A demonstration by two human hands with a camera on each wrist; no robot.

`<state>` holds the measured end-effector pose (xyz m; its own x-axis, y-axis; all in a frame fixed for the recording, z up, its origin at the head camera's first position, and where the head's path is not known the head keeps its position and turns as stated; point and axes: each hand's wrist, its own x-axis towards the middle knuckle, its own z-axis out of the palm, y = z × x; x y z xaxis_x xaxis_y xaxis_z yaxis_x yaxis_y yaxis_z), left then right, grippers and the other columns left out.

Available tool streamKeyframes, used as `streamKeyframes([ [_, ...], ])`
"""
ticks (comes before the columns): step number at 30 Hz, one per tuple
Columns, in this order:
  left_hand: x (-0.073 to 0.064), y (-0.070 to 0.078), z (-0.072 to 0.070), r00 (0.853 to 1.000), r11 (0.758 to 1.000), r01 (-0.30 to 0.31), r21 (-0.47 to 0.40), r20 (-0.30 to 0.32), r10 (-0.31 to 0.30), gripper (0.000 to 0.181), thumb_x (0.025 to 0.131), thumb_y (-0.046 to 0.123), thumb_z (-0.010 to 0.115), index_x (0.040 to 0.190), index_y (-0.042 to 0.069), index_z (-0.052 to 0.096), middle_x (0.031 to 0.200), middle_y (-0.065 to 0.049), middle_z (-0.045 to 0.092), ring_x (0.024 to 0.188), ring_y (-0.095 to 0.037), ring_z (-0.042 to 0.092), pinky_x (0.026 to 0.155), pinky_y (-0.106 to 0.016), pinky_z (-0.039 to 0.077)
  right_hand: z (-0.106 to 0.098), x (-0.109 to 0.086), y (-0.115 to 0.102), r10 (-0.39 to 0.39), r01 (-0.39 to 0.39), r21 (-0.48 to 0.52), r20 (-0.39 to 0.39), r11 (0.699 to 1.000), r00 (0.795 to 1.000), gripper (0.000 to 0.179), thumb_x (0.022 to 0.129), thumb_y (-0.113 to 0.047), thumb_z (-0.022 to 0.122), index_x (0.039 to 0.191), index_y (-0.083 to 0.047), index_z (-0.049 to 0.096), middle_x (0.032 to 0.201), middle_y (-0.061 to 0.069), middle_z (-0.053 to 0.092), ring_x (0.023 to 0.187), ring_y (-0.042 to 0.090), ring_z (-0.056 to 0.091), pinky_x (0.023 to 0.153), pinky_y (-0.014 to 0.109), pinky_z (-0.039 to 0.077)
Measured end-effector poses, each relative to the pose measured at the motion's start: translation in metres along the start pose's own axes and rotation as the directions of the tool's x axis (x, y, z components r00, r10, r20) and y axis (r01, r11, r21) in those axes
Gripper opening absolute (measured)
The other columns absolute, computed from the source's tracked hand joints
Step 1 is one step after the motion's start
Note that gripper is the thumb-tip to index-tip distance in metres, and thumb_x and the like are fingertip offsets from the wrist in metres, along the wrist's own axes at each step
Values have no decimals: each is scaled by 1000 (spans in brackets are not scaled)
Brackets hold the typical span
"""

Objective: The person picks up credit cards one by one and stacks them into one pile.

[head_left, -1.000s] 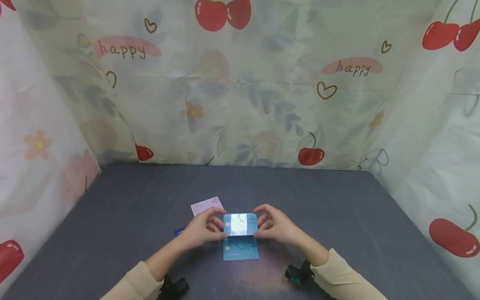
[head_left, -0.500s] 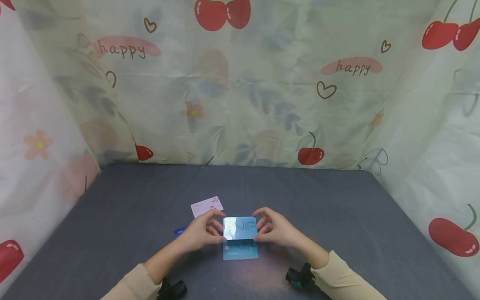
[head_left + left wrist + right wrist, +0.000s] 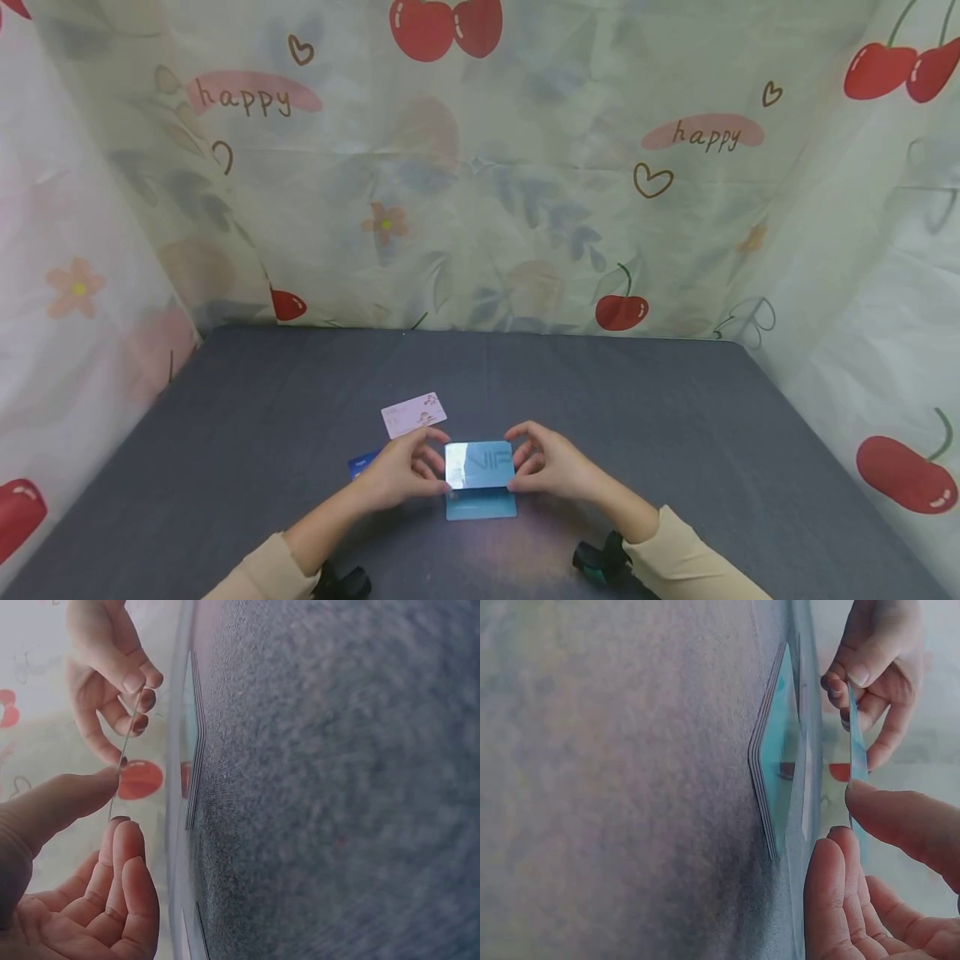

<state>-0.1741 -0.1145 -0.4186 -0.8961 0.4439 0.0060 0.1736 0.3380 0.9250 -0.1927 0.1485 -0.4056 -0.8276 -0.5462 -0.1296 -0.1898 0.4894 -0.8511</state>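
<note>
Both hands hold one light blue card (image 3: 480, 463) level, just above a stack of similar cards (image 3: 482, 507). My left hand (image 3: 405, 469) pinches the card's left edge between thumb and fingertips. On the opposite edge, my right hand (image 3: 555, 463) does the same. Seen edge-on in the right wrist view, the stack (image 3: 769, 754) has several thin layers and lies flat on the cloth. A gap shows there between the held card (image 3: 857, 742) and the stack. In the head view the held card hides the stack's far part.
A pink card (image 3: 414, 413) lies beyond my left hand. Partly hidden by that hand is a dark blue card (image 3: 363, 462). Dark grey cloth (image 3: 637, 408) covers the table, and a printed curtain (image 3: 480, 242) hangs behind it.
Both hands have moved the held card a little toward me, so it covers more of the stack. More of the pink and dark blue cards shows. The stack has stayed put.
</note>
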Motion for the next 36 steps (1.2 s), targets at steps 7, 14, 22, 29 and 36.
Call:
streamKeyframes([
  [7,-3,1,2,1000,1000,14,14,7,-14,54,72,4,77,118,-6,50,84,-15,63,66,-13,61,57,-19,48,3,-1,3,21,-21,2,21,1000,1000,57,77,-10,74,124,0,44,91,10,59,74,11,62,63,21,50],
  [14,-5,0,5,1000,999,19,33,13,-20,53,71,3,76,116,-6,50,82,-13,64,64,-10,60,56,-20,48,5,-3,4,42,-42,6,34,999,999,57,77,-9,74,124,1,44,90,8,59,73,11,61,64,21,50],
  [22,-5,0,8,1000,997,16,69,7,-17,51,69,3,78,112,-6,51,78,-11,63,61,-8,57,53,-20,46,7,-6,3,53,-54,20,39,998,998,57,75,-8,75,123,1,45,90,10,59,73,13,62,63,23,50],
  [29,-5,0,10,999,995,32,99,3,-33,51,68,4,78,111,-4,52,76,-7,62,61,-10,57,53,-20,46,9,-7,3,40,-41,10,38,999,998,54,75,-6,74,121,2,46,88,9,59,73,13,61,62,20,49],
  [36,-5,0,12,999,993,34,117,8,-35,51,66,3,78,110,-5,53,76,-7,62,60,-10,56,53,-20,45,10,-7,7,23,-23,-10,40,1000,999,53,75,-7,74,120,2,47,87,8,59,74,13,62,63,20,50],
])
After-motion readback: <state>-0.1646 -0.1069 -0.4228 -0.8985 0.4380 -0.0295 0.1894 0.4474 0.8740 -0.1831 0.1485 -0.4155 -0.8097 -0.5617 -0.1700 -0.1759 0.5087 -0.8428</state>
